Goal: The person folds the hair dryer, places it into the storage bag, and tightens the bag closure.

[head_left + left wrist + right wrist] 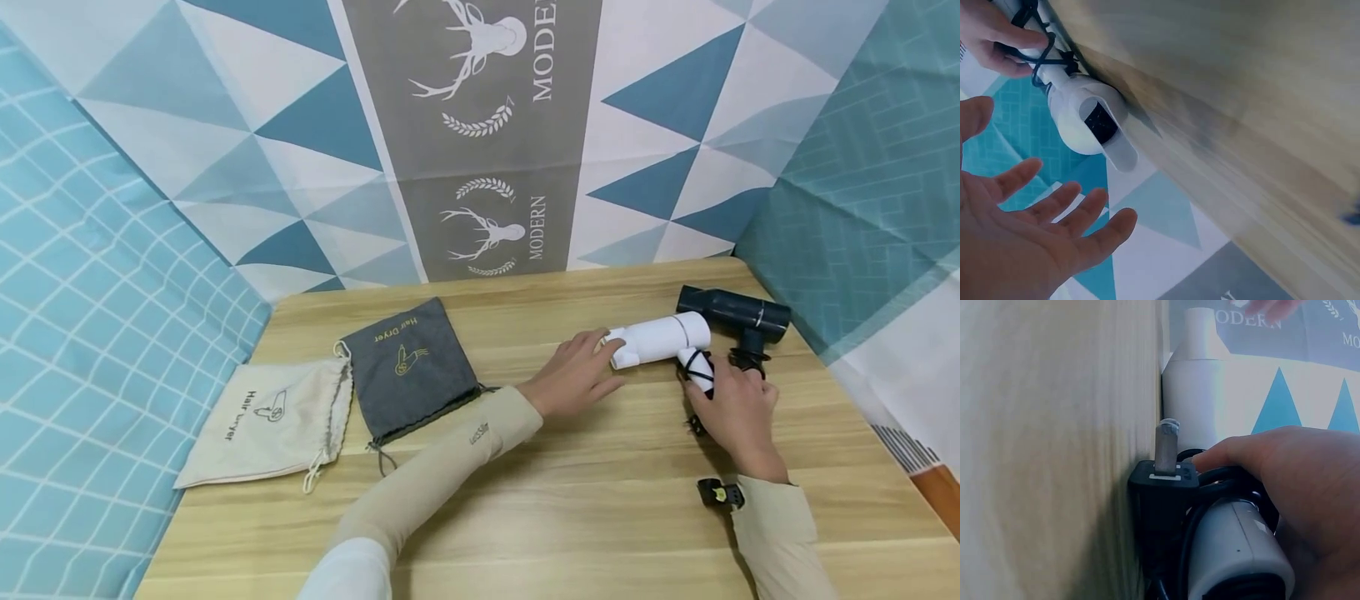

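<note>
A white hair dryer [660,340] lies on the wooden table, its flat nozzle [1121,153] pointing left. Its handle [1235,544], wound with black cord, is gripped by my right hand [738,412]. A black plug [1163,481] with metal prongs sticks out beside the handle. My left hand [573,375] is by the nozzle end; in the left wrist view its fingers [1094,212] are spread and relaxed, apart from the nozzle. Behind the right hand lies a black hair dryer [735,312], with its handle partly hidden.
A dark grey drawstring bag [412,367] and a cream drawstring bag [270,421], both printed "Hair Dryer", lie flat at the left. Patterned cloth [495,192] hangs behind the wooden table [585,517] and along its sides.
</note>
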`<state>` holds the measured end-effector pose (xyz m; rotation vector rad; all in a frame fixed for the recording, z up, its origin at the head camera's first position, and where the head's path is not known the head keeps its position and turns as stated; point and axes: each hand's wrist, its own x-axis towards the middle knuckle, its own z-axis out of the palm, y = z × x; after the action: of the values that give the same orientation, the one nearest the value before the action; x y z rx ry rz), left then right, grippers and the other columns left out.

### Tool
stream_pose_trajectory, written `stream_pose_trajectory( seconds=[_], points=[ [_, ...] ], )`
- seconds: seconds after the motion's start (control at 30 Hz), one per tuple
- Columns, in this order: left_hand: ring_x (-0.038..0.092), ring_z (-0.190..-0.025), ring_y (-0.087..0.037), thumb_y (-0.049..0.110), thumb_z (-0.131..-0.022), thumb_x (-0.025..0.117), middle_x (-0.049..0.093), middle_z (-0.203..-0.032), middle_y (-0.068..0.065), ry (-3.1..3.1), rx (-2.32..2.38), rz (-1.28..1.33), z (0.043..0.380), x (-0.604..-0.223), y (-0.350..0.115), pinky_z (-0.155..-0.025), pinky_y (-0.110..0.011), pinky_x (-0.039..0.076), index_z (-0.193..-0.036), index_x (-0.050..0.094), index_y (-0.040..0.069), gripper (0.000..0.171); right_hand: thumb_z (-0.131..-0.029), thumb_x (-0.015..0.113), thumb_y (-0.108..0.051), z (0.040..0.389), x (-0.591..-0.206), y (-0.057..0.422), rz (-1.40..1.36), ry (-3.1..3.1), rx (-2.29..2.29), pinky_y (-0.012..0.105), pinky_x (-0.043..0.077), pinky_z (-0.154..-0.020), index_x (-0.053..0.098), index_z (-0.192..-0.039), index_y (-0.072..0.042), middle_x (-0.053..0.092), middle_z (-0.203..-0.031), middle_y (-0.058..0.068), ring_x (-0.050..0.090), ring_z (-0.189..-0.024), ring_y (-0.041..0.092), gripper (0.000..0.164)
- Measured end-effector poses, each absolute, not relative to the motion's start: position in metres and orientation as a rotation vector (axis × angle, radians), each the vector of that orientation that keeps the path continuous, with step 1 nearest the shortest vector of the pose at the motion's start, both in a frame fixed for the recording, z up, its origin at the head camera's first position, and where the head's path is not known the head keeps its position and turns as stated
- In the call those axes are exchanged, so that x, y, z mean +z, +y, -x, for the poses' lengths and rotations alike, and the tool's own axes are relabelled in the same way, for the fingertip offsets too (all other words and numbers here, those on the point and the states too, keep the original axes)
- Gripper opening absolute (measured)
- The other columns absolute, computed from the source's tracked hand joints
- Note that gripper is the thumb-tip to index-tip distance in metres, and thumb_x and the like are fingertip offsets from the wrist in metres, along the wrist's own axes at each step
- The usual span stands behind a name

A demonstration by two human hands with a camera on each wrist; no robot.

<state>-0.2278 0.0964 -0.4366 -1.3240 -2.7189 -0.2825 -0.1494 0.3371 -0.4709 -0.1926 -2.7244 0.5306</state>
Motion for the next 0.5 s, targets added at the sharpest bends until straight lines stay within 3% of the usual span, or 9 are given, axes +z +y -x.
stream_pose_trajectory(
  seconds=[0.5],
  points=[
    [0.031,-0.126,-0.019,0.060,-0.087,0.030,0.027,-0.140,-0.004,-2.729,-0.437,1.305,0.264,-0.443,0.148,-0.096,-0.038,0.035,-0.136,0.031,0.022,0.062,-0.082,0.063,-0.024,0.150,-0.472,0.337,0.183,-2.712,0.518,0.056,0.021,-0.071,0.049,-0.114,0.006,0.057,-0.093,0.028,0.040,-0.079,0.039,0.047]
  ],
)
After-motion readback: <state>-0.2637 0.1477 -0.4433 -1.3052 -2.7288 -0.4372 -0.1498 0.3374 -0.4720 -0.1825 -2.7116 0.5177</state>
